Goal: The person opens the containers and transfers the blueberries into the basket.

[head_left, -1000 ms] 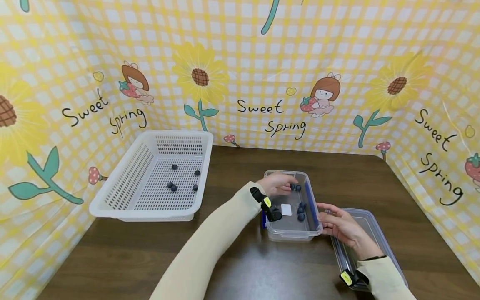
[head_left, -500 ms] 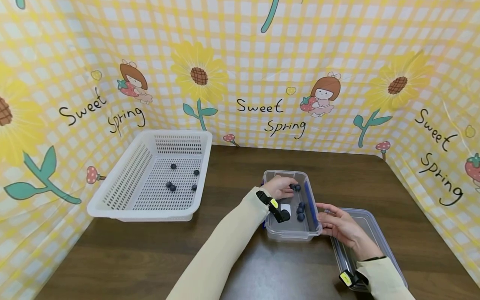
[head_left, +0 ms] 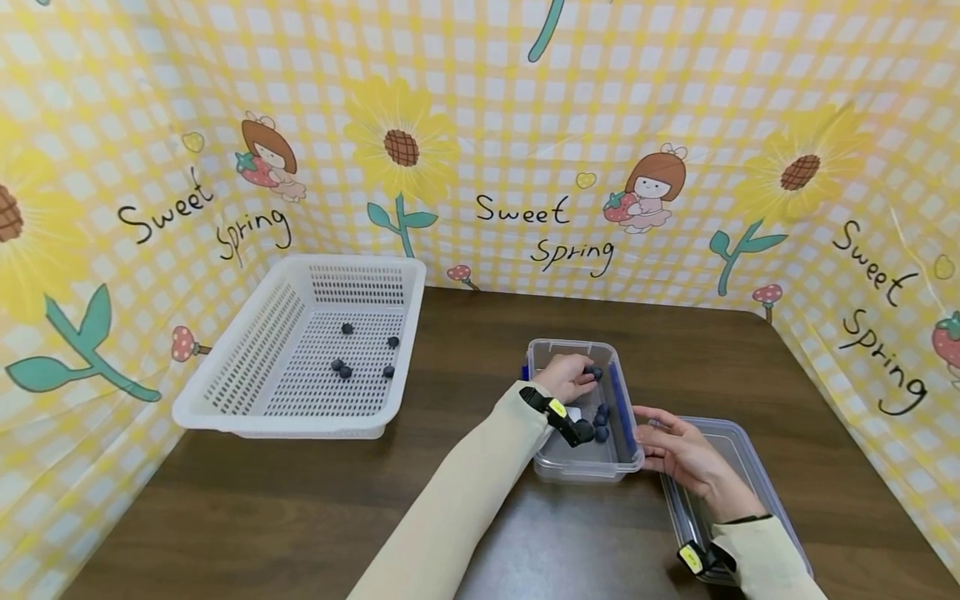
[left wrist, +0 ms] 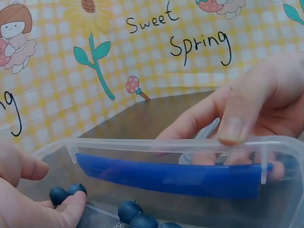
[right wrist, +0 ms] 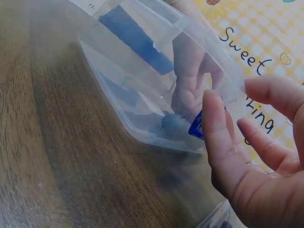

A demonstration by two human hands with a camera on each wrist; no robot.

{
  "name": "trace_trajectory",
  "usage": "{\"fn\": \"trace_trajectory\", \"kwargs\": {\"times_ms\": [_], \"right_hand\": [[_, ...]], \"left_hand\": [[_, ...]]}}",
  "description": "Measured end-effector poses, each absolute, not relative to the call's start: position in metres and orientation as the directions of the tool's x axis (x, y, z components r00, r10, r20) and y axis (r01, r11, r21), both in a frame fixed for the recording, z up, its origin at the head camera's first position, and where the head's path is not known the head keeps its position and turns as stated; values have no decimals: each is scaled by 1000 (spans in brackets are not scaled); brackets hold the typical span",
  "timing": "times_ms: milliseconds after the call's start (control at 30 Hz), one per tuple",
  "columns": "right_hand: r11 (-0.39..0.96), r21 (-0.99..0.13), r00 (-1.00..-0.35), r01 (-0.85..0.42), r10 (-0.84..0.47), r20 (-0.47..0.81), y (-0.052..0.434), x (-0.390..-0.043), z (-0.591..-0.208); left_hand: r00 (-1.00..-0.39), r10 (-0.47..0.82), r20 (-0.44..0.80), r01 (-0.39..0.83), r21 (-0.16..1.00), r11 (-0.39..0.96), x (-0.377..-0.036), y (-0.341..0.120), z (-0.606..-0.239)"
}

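Observation:
A clear plastic food container [head_left: 588, 471] with blue side latches sits open on the table, several blueberries inside. My left hand [head_left: 562, 377] reaches down into its far part. In the left wrist view, two blueberries [left wrist: 67, 194] lie right at its fingertips, with thumb and fingers spread apart around them. Another group of blueberries [head_left: 602, 421] rests nearer the container's right wall. My right hand [head_left: 678, 450] holds that wall from outside. Its thumb is at the rim, and its other fingers show through the plastic by the blue latch [left wrist: 180, 180].
A white perforated basket [head_left: 281, 427] holding several blueberries [head_left: 345, 372] stands at the left on the brown table [head_left: 480, 333]. The clear lid [head_left: 738, 450] lies at the right, partly under my right forearm. Behind everything hangs a yellow checked cloth [head_left: 517, 150].
My left hand has moved right and deeper into the container, up to the far blueberries, now covering part of them. My right hand has stayed at the container's right side.

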State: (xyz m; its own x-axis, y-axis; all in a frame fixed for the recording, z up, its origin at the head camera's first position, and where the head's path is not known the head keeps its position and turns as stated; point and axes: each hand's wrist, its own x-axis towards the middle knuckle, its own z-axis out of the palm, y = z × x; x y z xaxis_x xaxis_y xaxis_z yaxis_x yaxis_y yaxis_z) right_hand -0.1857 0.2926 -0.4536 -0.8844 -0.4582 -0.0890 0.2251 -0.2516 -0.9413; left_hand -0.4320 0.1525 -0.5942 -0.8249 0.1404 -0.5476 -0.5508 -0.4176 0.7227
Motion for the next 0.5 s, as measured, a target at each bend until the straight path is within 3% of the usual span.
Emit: {"fn": "trace_trajectory", "kwargs": {"times_ms": [167,500], "right_hand": [[-262,-940,-885,217,-460,-76,293,-185,-454],[-273,-937,-884,219,-463,-72,293,-185,-455]], "left_hand": [[-833,103,-544,-520,703,-486,-438,156,-599],[-818,101,-567,-515,642,-569,-539,190,-718]]}}
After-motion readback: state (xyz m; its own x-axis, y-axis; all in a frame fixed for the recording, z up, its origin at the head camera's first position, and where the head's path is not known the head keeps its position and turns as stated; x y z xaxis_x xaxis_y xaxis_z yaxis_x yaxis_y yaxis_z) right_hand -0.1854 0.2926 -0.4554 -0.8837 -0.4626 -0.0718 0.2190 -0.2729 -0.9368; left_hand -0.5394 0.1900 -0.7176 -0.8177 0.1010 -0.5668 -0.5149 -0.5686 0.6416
